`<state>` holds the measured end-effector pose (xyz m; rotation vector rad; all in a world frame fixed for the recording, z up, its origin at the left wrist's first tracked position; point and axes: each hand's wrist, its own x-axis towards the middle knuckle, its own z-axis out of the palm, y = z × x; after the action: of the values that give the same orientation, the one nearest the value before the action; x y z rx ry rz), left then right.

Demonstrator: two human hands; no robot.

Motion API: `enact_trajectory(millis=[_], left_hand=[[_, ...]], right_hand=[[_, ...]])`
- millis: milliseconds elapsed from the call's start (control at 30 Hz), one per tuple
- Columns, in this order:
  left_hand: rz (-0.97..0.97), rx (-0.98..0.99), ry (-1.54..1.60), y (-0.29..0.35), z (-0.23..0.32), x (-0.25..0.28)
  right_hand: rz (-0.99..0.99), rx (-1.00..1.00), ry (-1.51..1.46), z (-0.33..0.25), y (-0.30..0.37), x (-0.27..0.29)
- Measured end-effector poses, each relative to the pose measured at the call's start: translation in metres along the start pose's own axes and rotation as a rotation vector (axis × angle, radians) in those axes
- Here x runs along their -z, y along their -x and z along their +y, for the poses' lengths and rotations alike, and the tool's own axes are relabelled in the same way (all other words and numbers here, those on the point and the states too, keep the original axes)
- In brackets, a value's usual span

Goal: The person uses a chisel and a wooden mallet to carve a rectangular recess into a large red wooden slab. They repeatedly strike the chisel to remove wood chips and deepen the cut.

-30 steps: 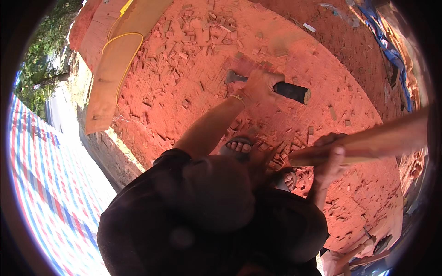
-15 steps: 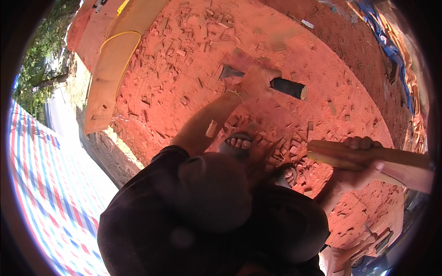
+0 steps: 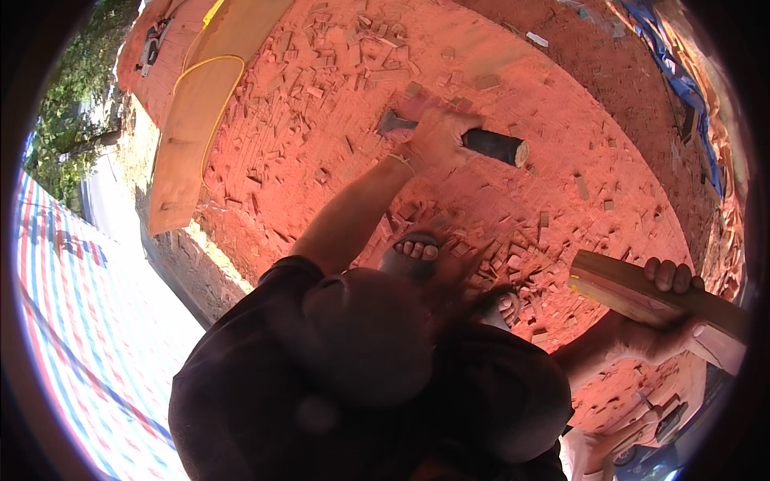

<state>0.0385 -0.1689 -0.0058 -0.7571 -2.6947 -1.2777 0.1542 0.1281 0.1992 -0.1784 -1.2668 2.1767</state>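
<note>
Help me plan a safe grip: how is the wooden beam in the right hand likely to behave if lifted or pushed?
The wooden beam is probably stiff: it shows no visible sag in the right hand. It may be fairly heavy, given its thickness. Its flat faces suggest it would slide rather than roll.

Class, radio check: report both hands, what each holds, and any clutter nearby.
Left hand closed around black-handled tool. Right hand gripping wooden bar. Loose wood chips scattered around the tool.
</note>
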Motion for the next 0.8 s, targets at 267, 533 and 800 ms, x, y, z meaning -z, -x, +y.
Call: enact_trajectory(millis=[267, 533, 800], left_hand=[[-0.072, 0.017, -0.098, -0.008, 0.006, 0.01], [-0.033, 0.007, -0.082, -0.004, -0.009, -0.001], [-0.145, -0.033, -0.192, 0.001, -0.009, -0.006]], right_hand=[[-0.342, -0.615, 0.81, 0.11, 0.088, 0.069], [0.0, 0.137, 0.041, 0.017, -0.017, -0.024], [-0.334, -0.68, 0.798, 0.12, 0.098, 0.078]])
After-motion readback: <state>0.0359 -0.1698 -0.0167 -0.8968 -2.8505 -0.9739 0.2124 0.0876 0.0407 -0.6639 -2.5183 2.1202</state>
